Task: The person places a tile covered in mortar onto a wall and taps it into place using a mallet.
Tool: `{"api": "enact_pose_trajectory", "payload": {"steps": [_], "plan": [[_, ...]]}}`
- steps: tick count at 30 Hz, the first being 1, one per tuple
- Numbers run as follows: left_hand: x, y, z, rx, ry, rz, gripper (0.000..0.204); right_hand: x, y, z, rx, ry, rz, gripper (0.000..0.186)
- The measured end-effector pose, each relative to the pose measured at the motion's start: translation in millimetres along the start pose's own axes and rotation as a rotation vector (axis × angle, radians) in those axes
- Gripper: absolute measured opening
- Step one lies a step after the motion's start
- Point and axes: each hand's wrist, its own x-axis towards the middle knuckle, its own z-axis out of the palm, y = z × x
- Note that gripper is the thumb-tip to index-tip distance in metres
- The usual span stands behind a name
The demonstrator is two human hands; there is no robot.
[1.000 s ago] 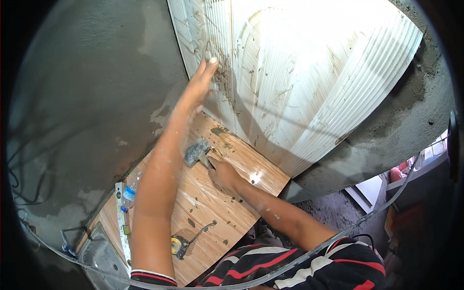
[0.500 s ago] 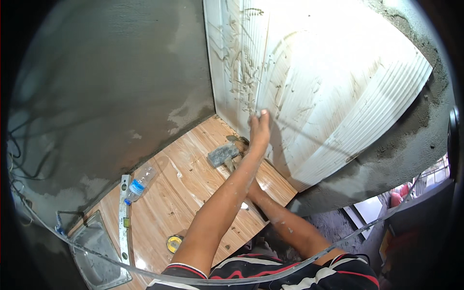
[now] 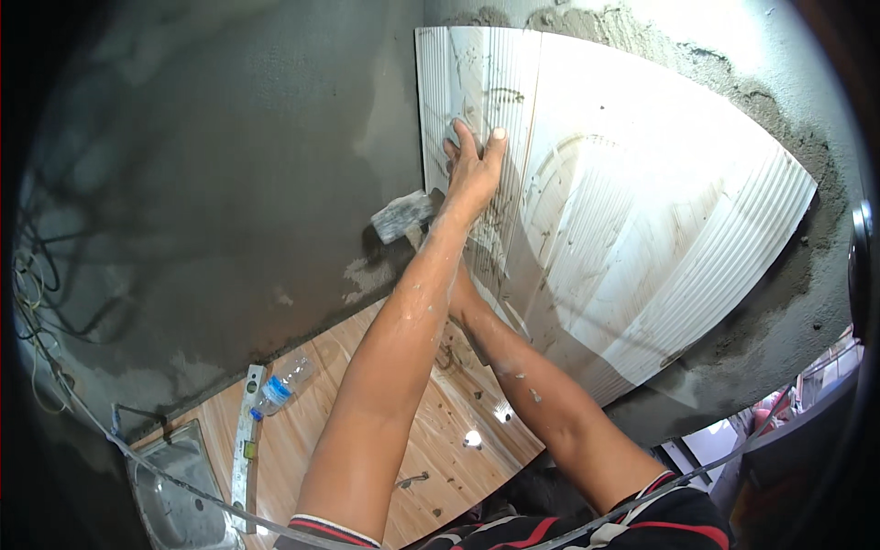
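Note:
My left hand (image 3: 475,170) is raised against a large white ribbed wall tile (image 3: 632,183), its fingers spread over the smeared left part. Whether the palm presses on the tile I cannot tell. Behind my left forearm, my right arm reaches up to a mallet (image 3: 401,216) with a grey, block-shaped head. Its pale handle runs down behind the left forearm, where my right hand's fingers are hidden; the arm and handle meet there. The mallet head stands in front of the corner beside the tile's left edge.
A wood-look counter (image 3: 440,477) lies below, with a spirit level (image 3: 247,458), a plastic bottle (image 3: 282,389) and a steel sink (image 3: 183,490) at left. Bare cement wall (image 3: 247,202) rises on the left. Loose cables (image 3: 41,302) hang at far left.
Both hands have risen from near the counter, my left one higher up the tile. The mallet has lifted with my right arm. The view has tilted up, showing the tile's top edge.

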Motion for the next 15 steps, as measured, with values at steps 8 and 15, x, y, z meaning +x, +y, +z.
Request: {"api": "enact_pose_trajectory", "payload": {"steps": [8, 15], "plan": [[2.2, 0.0, -5.7, -0.005, -0.105, -0.012, 0.114, 9.9, -19.7, -1.7, -0.111, 0.055, 0.03, 0.044], [0.6, 7.4, -12.4, 0.005, -0.122, -0.019, 0.112, 25.9, -37.5, -9.7, 0.023, -0.093, 0.179, 0.065]]}}
